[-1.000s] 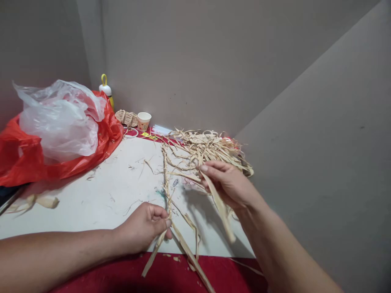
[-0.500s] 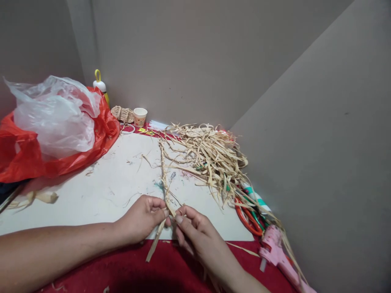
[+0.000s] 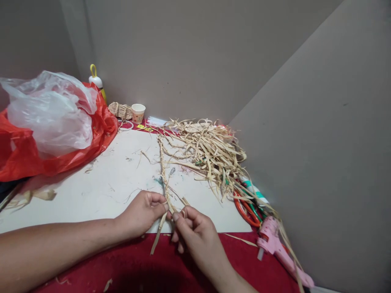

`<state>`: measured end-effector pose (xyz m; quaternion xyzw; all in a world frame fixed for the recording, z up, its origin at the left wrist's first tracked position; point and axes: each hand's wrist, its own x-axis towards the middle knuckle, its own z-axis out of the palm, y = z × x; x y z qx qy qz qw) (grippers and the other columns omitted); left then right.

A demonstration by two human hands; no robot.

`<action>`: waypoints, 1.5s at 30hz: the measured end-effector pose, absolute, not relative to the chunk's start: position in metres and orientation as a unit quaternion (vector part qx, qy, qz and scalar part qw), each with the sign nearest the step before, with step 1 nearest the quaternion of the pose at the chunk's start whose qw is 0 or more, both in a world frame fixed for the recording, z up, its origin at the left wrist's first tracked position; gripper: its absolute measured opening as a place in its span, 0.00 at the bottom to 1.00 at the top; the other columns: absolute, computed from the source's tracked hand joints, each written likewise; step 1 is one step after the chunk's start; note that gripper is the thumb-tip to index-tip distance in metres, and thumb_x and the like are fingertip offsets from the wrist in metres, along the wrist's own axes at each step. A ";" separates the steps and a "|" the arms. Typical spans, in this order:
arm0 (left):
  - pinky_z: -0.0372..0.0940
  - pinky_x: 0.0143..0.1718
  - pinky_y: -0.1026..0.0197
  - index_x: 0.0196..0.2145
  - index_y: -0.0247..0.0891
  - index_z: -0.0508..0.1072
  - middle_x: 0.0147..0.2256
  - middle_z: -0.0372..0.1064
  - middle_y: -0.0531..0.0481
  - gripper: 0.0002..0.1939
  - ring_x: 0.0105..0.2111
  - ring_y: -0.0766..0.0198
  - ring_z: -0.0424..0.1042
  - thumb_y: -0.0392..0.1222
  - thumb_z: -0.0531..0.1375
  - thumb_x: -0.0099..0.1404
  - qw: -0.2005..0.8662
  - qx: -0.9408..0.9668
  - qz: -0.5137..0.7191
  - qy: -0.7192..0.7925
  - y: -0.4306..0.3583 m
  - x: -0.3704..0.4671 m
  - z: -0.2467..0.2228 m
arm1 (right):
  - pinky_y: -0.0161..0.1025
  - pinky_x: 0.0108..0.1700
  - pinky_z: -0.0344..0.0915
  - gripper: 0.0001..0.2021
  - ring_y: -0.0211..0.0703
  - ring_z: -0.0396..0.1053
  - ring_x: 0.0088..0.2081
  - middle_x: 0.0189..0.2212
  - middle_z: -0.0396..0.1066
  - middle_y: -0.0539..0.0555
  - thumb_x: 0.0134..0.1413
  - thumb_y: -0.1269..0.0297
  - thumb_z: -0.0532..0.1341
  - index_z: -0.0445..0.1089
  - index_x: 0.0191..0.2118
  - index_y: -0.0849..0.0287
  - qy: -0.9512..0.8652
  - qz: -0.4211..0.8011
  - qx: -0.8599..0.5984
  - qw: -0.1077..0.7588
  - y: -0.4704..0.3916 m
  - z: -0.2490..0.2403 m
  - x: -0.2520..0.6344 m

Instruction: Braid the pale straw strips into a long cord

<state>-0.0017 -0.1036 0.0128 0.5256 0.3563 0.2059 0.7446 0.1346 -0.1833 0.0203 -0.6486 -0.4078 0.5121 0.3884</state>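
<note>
A thin braid of dry straw-coloured fibre runs away from me over the white board. My left hand pinches the braid's near end between thumb and fingertips. Close beside it on the right, my right hand grips a strand of the same braid, thumb pressed against the fingers. One flat loose strand hangs down below the left fingertips towards the red cloth. Another short strand end pokes up above my right fingers.
A heap of dry fibre strips lies at the back right. Orange-handled scissors and a pink glue gun sit along the right. Red and white plastic bags fill the left. A paper cup and woven straw sole stand behind.
The view has shifted slightly, so everything sits a little higher and further left. My right fingers have closed in a bit on the strand; both hands still hold the braid.
</note>
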 end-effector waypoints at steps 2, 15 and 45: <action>0.57 0.27 0.65 0.25 0.33 0.68 0.23 0.70 0.51 0.12 0.22 0.68 0.65 0.46 0.58 0.56 0.746 0.528 0.204 0.350 -0.104 -0.002 0.012 | 0.27 0.15 0.51 0.20 0.31 0.58 0.12 0.14 0.65 0.47 0.53 0.47 0.56 0.55 0.24 0.58 -0.410 0.511 -0.648 0.388 -0.183 0.019 0.133; 0.59 0.27 0.64 0.25 0.33 0.69 0.20 0.70 0.49 0.12 0.22 0.65 0.67 0.44 0.54 0.60 0.768 0.516 0.204 0.319 -0.107 -0.001 0.011 | 0.27 0.14 0.51 0.18 0.31 0.59 0.11 0.12 0.65 0.47 0.52 0.51 0.57 0.56 0.21 0.58 -0.384 0.524 -0.652 0.392 -0.173 0.016 0.129; 0.47 0.19 0.69 0.25 0.32 0.73 0.18 0.64 0.55 0.14 0.16 0.75 0.53 0.49 0.64 0.52 0.779 0.447 0.195 0.394 -0.102 0.000 0.019 | 0.41 0.43 0.64 0.14 0.48 0.69 0.42 0.39 0.72 0.59 0.55 0.57 0.56 0.70 0.40 0.60 -0.651 0.209 -0.664 0.303 -0.156 0.068 0.202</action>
